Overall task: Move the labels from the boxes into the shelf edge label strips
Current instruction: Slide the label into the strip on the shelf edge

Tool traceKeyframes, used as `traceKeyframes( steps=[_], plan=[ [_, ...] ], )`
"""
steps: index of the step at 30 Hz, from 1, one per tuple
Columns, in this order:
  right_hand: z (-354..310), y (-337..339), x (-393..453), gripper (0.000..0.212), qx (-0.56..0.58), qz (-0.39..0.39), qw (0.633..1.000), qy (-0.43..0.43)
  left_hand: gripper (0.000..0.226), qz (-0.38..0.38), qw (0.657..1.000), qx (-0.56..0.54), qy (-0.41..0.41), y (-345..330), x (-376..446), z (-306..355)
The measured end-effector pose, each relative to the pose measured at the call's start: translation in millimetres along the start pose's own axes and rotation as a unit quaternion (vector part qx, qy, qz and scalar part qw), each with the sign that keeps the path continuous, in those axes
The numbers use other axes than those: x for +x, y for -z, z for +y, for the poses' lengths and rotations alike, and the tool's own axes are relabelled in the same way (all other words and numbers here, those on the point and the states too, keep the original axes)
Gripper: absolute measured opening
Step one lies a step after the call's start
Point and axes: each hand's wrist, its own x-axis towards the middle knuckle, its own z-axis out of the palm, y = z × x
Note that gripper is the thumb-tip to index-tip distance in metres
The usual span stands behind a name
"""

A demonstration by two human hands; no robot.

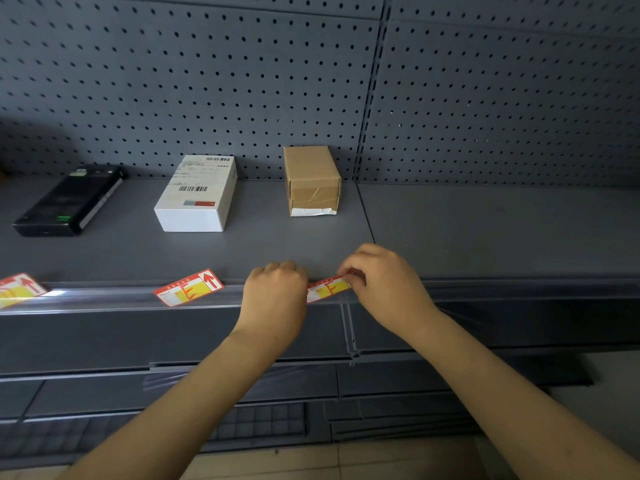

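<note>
Both my hands are on one red, white and yellow label (pixel 328 288) at the front edge of the shelf: my right hand (pixel 384 284) pinches its right end between thumb and fingertips, and my left hand (pixel 275 289), curled into a loose fist, covers its left end, so I cannot tell exactly how those fingers meet the paper. The label lies along the clear label strip (pixel 114 299) that runs across the shelf's front lip, with a handwritten red mark on its yellow patch; whether its lower edge is already tucked into the strip I cannot tell. To the left of my left hand a second label (pixel 188 287), bearing a red arrow and a handwritten letter, sits tilted in the same strip, and a third label (pixel 17 289) shows at the far left edge of the view. Behind, on the grey shelf (pixel 485 230), stand three boxes well apart from the labels: a brown cardboard box (pixel 311 180) straight beyond my hands, a white box (pixel 197 195) with barcodes to its left, and a black box (pixel 69 202) further left. A dark pegboard (pixel 242 81) forms the back wall.
</note>
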Motion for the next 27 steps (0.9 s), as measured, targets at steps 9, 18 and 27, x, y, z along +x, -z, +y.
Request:
traceKeyframes(
  steps=[9, 18, 27],
  plan=[
    [-2, -8, -3, 0.013, -0.031, -0.035, 0.999, 0.005, 0.021, -0.016, 0.999, 0.018, -0.042, -1, -3, -4],
    [-10, -13, 3, 0.021, -0.116, -0.074, 0.99, 0.012, 0.02, -0.025, 0.998, 0.053, -0.029, 2, -4, -8],
    [-13, -16, -1, 0.02, -0.168, -0.068, 0.983, 0.014, 0.025, -0.019, 0.999, 0.038, -0.023, 1, -9, -14]
  ],
)
